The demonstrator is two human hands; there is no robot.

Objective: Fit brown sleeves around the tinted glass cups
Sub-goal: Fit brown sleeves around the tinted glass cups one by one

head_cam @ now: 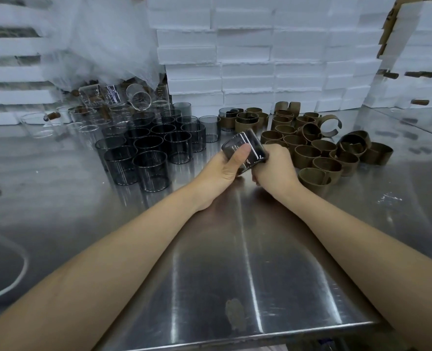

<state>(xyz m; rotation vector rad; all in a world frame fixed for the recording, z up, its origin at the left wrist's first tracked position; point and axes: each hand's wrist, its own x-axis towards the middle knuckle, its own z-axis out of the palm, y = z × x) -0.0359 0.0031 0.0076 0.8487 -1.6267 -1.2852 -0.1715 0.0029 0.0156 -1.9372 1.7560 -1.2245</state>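
Note:
A tinted glass cup [250,145] is held tilted above the steel table [235,249], its base pointing away from me. My left hand [225,168] grips it, thumb lying across its side. My right hand [275,168] is curled at the cup's right side; whether a sleeve sits under its fingers is hidden. Several tinted cups [151,150] stand in a cluster to the left. Several brown sleeves [321,153] lie in a pile to the right. A few cups wearing sleeves [231,120] stand behind the held cup.
Clear glass cups [93,115] with small brown handles stand at the back left under a plastic sheet. Stacks of white foam boxes [260,46] wall off the back. The table's front edge [235,335] runs close to me.

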